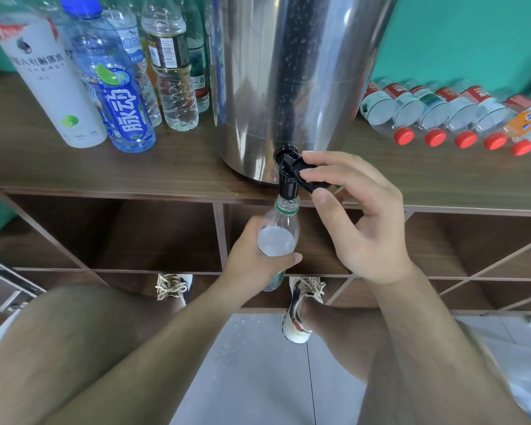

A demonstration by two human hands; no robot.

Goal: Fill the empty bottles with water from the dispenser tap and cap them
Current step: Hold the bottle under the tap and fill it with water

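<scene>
Steadily centre bottle under tap at bench front edge, left grip wrapping it, right grip pinching lever.

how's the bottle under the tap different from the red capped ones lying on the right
The held bottle stands upright under the tap, gripped by the left hand; the red-capped bottles lie on their sides on the counter. The held bottle is uncapped, with a green neck ring; the red-capped bottles wear red caps. The held bottle has water in it; the red-capped bottles look empty. All are clear plastic.
</scene>
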